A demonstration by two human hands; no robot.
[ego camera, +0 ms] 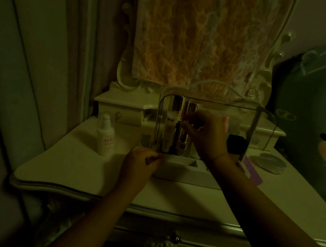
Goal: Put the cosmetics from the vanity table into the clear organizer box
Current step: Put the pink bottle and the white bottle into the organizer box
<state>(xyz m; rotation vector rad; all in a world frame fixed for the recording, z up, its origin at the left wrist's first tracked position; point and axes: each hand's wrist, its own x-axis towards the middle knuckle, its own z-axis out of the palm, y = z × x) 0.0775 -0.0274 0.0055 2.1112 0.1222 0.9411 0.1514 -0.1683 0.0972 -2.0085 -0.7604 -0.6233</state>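
Note:
The clear organizer box (264, 117) stands at the back middle of the vanity table (71, 162), its front open. Inside on the left stand a white tube (168, 132) and gold bottles (183, 145). My right hand (206, 136) reaches into the box, its fingertips pinched on a thin dark stick (177, 129) next to the gold bottles. My left hand (141, 160) rests at the box's front left corner, fingers curled; the dim light hides whether it holds anything. A white pump bottle (105, 136) stands on the table left of the box.
A low white tray section (181, 164) forms the box's front. Right of the box lie a purple item (253, 172) and a clear round lid (272, 164). A lace-covered mirror rises behind. Curtains hang at the left. A small drawer unit (122, 108) sits at the back.

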